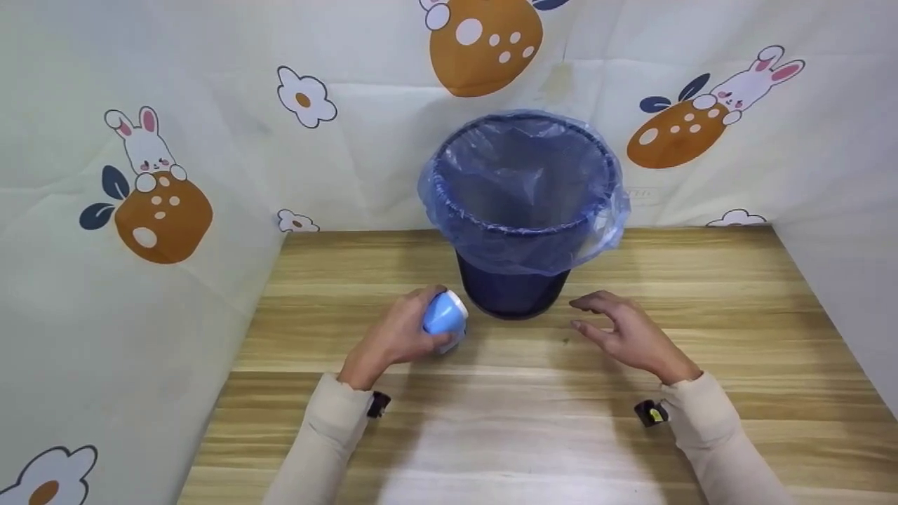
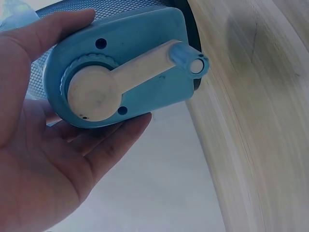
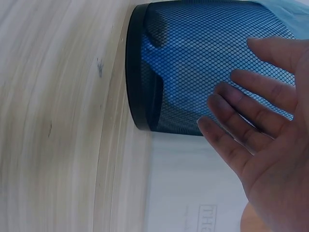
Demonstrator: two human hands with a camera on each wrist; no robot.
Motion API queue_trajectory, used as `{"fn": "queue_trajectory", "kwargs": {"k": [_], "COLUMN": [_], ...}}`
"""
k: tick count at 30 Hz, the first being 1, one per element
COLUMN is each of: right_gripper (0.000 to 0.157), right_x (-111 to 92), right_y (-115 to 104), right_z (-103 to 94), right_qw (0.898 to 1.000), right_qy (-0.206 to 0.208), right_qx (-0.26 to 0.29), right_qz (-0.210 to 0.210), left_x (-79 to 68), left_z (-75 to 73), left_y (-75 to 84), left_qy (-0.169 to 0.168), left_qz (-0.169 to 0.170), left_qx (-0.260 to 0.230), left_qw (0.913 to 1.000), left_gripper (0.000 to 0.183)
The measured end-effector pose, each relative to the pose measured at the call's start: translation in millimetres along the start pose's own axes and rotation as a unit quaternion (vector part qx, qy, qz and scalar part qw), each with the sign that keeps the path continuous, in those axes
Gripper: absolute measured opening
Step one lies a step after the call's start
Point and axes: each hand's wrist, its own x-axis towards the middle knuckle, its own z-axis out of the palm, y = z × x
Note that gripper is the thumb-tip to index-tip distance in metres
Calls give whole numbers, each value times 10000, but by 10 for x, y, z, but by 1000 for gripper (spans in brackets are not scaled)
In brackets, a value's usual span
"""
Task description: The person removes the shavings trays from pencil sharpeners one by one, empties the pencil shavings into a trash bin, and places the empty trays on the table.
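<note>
A light blue hand-crank pencil sharpener is gripped in my left hand, in front and to the left of a bin. In the left wrist view the thumb lies along one side of the sharpener and the fingers along the other. Its cream crank with a blue knob faces that camera. My right hand holds nothing and hovers to the right of the bin's base, fingers spread and slightly bent. The dark mesh bin stands upright, lined with a translucent blue bag folded over its rim.
The wood-grain tabletop lies under both hands. A pale cloth printed with rabbits, orange fruit and flowers hangs close behind the bin and along the sides. Dark wrist cameras sit at both sleeve cuffs.
</note>
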Motion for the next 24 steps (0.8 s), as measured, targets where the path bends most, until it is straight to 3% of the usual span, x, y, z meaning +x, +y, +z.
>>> {"fn": "queue_trajectory", "kwargs": {"k": [13,24], "right_gripper": [27,27], "right_x": [66,169], "right_y": [-128,-220], "right_z": [131,257], "right_qw": [9996,9986], "right_qy": [-196,-328], "right_qx": [209,208], "right_qz": [-8,-363], "left_x": [30,78], "left_z": [8,23], "left_y": [52,141], "left_qy": [-112,-260], "left_qz": [281,439], "left_qx": [101,166], "left_qw": [9995,9986], "left_gripper": [70,69]}}
